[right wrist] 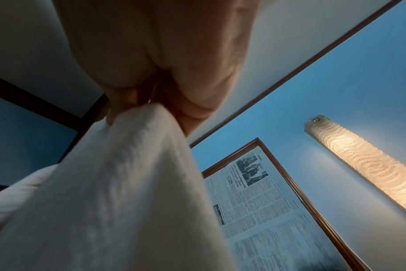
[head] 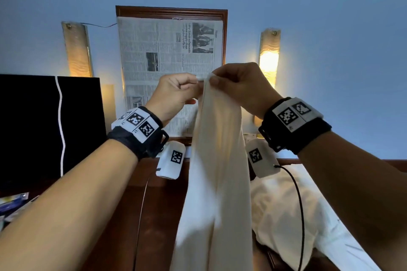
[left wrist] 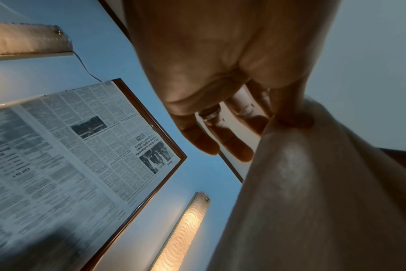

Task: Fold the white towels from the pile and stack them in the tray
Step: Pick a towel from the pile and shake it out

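Observation:
A white towel hangs in a long bunch from both raised hands in front of the wall. My left hand pinches its top edge from the left, and my right hand pinches the same top edge from the right, the two hands almost touching. In the left wrist view the thumb of my left hand presses into the towel while the other fingers hang loosely. In the right wrist view my right hand grips the towel at its bunched top. A pile of white towels lies low right. No tray is in view.
A framed newspaper hangs on the blue wall between two wall lamps. A black screen stands at left. A brown wooden surface lies below, with clutter at its left edge.

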{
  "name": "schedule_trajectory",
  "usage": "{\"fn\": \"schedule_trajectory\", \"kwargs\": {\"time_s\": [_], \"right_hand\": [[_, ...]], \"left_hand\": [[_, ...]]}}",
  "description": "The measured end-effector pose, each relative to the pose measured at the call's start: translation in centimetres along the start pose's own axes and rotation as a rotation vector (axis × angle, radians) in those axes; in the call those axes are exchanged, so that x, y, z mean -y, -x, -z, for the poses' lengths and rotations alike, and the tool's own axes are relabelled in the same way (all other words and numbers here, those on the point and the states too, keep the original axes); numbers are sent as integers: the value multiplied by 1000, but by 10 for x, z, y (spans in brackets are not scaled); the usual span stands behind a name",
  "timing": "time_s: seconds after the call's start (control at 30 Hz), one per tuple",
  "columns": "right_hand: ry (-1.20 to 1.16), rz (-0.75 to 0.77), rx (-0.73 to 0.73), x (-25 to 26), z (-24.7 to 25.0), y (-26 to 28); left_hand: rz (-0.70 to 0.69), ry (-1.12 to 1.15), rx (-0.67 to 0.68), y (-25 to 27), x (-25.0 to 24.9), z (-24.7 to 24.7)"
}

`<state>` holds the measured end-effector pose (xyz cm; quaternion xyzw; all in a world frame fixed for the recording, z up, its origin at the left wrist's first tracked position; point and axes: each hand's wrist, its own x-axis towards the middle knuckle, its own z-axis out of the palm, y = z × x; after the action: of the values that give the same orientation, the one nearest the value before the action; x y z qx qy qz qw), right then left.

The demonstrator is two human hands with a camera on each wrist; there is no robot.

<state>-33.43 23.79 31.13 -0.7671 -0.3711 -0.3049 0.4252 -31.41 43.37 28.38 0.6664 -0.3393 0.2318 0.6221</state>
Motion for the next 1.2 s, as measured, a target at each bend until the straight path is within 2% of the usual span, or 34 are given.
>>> {"fn": "schedule_trajectory", "kwargs": {"time_s": [0.17, 0.33, 0.47, 0.6, 0.77, 0.9, 1.0, 1.07, 1.2], "right_hand": [[-105, -74, 54, -7, -6, 5], [-396, -254, 191, -13, -22, 12], [-491, -364, 161, -21, -36, 22], [-366, -347, 101, -35, -49, 34], [-60, -259, 147, -47, -55, 42], [44, -222, 188, -49, -57, 47], [-5, -234, 175, -58, -58, 54], [-57, -243, 155, -67, -61, 60], [-56, -345, 174, -90, -67, 74]], "left_hand": [[43, -20, 5, -2, 6, 0], [147, 7, -51, 5, 13, 1], [275, 15, 30, 21, 18, -1], [425, 65, 109, 46, 34, -5], [555, 266, 68, 69, 48, -11], [448, 145, 47, 76, 56, -16], [334, 33, 2, 75, 68, -19], [307, -20, -9, 74, 76, -19], [235, -191, -5, 73, 91, -24]]}}
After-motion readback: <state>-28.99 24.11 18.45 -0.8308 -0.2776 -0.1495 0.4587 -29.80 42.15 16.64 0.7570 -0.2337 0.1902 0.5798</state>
